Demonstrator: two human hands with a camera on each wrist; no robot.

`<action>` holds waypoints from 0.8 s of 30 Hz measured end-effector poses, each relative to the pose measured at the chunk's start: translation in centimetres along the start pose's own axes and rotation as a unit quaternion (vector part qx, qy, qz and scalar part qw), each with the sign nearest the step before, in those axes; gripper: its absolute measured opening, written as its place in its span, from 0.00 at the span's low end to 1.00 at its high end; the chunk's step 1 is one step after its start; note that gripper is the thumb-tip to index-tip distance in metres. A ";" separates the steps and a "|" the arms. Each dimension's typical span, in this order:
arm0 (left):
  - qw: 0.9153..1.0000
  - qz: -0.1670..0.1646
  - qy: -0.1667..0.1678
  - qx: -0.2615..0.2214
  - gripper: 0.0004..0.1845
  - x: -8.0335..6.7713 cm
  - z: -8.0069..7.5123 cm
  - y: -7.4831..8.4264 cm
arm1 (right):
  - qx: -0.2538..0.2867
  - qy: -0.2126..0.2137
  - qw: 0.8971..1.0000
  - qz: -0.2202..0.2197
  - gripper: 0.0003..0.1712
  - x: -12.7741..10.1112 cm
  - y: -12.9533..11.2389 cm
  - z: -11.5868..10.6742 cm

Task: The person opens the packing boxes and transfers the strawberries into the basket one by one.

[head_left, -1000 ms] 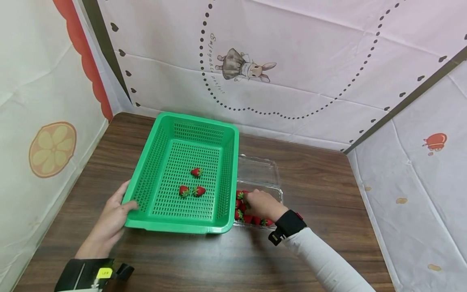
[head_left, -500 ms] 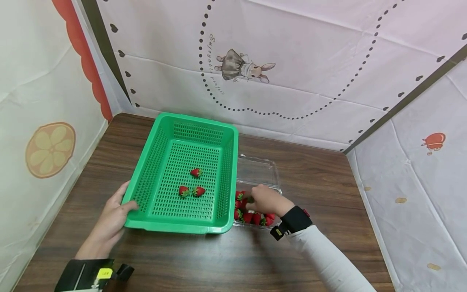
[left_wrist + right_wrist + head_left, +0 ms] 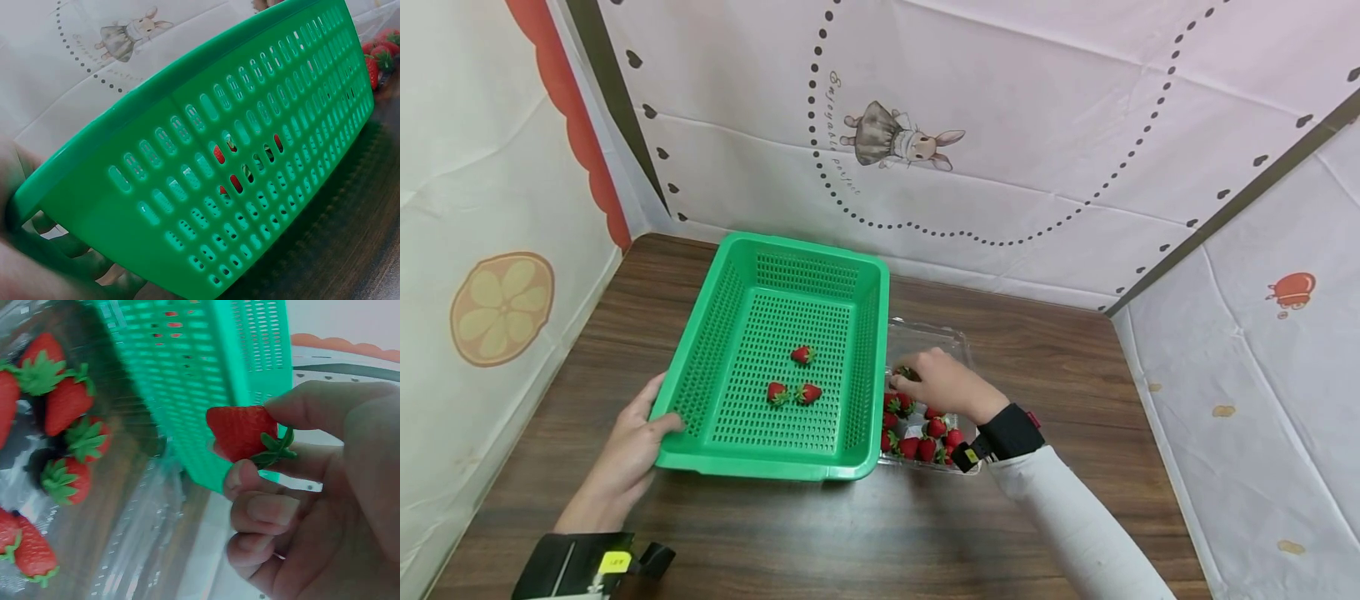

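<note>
My left hand (image 3: 627, 450) grips the near left corner of a green plastic basket (image 3: 760, 469), thumb over the rim and fingers under it. Three strawberries (image 3: 808, 393) lie on the basket's perforated floor. Over the hinge of a clear plastic clamshell box (image 3: 967, 471), my right hand (image 3: 946, 382) pinches one strawberry (image 3: 240, 431) between thumb and fingers, its green leaves toward the palm. Several more strawberries (image 3: 927, 450) lie in the box's near half, right beside the basket. In the left wrist view, red shows through the slots of the basket wall (image 3: 206, 181).
The box's clear lid (image 3: 925, 336) lies folded back on the table behind it. Brown wood-grain table (image 3: 1060, 375) surrounds both containers. Printed white cloth walls (image 3: 1037, 125) close off the back and both sides.
My right hand has lifted a strawberry out of the box and moved away toward the lid, uncovering more strawberries. The left hand and the basket have stayed put.
</note>
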State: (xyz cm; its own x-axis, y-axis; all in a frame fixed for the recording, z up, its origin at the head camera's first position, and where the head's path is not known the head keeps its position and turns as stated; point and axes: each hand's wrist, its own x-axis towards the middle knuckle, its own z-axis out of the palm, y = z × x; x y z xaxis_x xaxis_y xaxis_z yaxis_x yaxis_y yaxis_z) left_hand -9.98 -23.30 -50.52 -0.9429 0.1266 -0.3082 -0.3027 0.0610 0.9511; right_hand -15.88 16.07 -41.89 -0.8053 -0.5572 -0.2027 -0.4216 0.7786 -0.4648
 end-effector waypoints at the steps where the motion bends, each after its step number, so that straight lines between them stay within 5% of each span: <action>1: 1.000 0.000 0.000 0.001 0.45 0.0 0.0 0.0 | 0.002 0.009 1.000 -0.004 0.13 0.1 -0.2 -0.2; 8: 1.000 0.005 0.006 0.011 0.45 0.1 0.2 0.0 | 0.023 0.055 0.998 -0.026 0.15 0.8 -1.0 -1.4; 24: 1.000 0.013 0.004 0.014 0.44 -0.2 0.1 -0.1 | -0.013 0.041 0.998 -0.044 0.22 2.9 -3.2 -1.1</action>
State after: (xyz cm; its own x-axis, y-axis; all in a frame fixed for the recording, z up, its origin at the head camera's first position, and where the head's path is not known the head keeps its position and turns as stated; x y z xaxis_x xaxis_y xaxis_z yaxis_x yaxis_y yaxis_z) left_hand -9.75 -23.26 -50.56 -0.9515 0.1214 -0.2827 -0.2736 0.0861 0.9580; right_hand -17.36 12.28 -40.03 -0.7962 -0.5982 -0.0906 -0.5012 0.7359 -0.4552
